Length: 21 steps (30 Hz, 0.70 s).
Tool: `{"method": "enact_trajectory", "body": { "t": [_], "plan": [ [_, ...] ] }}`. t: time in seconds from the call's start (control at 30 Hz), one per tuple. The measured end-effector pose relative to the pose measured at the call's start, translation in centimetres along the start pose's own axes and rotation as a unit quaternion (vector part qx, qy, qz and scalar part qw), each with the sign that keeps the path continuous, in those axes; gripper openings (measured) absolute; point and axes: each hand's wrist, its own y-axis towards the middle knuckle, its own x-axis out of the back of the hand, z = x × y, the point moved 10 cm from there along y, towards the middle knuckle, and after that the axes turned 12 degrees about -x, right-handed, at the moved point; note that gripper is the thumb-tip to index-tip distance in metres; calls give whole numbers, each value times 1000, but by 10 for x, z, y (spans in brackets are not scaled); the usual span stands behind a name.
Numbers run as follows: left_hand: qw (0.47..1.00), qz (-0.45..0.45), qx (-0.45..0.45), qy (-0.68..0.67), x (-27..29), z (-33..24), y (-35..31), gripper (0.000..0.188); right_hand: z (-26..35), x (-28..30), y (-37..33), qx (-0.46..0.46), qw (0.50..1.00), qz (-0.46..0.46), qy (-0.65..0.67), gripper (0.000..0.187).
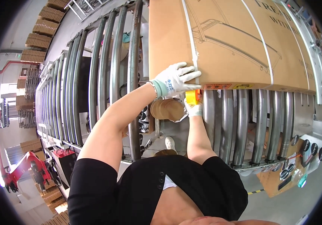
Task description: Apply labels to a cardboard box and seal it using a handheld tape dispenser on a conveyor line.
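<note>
A large brown cardboard carton [228, 45], bound with white straps and printed with a line drawing, lies on the metal rollers. My left hand [176, 78], in a white glove with a green cuff, rests flat on the carton's near left corner. Its spread fingers touch a white strap [189, 26]. Just below that corner my right hand [194, 110], also gloved, grips a small yellow and orange object [192, 97] against the carton's near side. The carton edge and my left hand partly hide the object, and its exact kind is unclear.
Roller conveyors extend left [93, 71] and right [243, 123]. Round brown cardboard pieces [167, 109] sit in the gap before me. At lower right is a cardboard surface [281, 180] with round black labels. Red equipment [26, 167] and stacked cartons [33, 55] stand at left.
</note>
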Motion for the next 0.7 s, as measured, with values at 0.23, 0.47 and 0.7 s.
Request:
{"method": "enact_trajectory", "body": {
  "t": [0.23, 0.47, 0.7],
  "plan": [
    [1000, 5, -2, -27, -5, -1, -3, 61, 5, 17, 6, 3, 998, -27, -55, 38],
    [1000, -10, 5, -29, -4, 0, -9, 55, 16, 42, -10, 37, 992, -61, -100, 35],
    [999, 17, 0, -39, -9, -4, -11, 58, 0, 42, -55, 48, 978, -87, -185, 28]
  ]
}}
